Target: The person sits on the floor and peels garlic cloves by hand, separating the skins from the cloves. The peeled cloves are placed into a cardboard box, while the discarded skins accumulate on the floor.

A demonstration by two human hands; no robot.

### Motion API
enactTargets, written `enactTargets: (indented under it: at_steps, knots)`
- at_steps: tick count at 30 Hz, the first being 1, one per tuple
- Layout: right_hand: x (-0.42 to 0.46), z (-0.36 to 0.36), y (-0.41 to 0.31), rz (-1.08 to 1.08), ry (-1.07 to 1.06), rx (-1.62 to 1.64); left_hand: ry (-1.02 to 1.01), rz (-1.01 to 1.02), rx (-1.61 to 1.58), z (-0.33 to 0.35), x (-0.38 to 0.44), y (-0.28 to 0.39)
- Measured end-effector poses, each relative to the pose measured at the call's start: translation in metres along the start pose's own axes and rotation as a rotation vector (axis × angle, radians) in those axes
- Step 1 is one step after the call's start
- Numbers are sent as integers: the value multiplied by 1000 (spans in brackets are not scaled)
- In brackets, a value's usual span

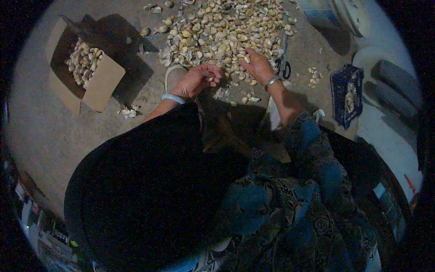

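A wide pile of garlic cloves lies on the concrete floor before me, some of them with papery skins. At its near edge, my left hand, with a pale bangle at the wrist, is curled around a garlic clove at the fingertips. My right hand, wearing a metal bracelet, reaches over the pile's near right side. Its thumb and index finger are spread, with a clove in the gap between them. Dark-handled scissors lie just right of that hand, blades pointing away from me.
At left stands an open cardboard box holding garlic. A dark blue plastic basket on the right contains pale pieces. Some loose cloves lie between basket and scissors. Garlic skins rest near the box. Pale containers stand at upper right.
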State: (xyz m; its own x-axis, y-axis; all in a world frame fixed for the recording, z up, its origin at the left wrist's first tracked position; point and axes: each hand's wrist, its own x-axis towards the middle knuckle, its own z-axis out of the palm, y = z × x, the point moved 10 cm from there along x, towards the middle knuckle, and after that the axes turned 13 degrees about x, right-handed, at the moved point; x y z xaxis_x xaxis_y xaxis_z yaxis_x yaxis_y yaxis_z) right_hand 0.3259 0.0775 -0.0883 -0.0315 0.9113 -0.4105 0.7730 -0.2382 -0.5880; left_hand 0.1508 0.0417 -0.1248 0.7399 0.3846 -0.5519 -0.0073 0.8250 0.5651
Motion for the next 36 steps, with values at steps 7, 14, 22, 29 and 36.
enactTargets:
  at_steps: [7, 14, 22, 29, 36]
  knots:
    - [22, 4, 24, 131, 26, 121, -14, 25, -26, 1, -3, 5]
    - [15, 31, 42, 453, -204, 808, -11, 54, -40, -7, 0, -2]
    - [-23, 44, -22, 501, -453, 1438, 21, 84, 13, 13, -17, 26]
    - [-35, 78, -36, 527, -571, 1201, -51, 114, 134, 20, -11, 24]
    - [-17, 7, 26, 504, -85, 817, 7, 89, 252, 1, 3, 2]
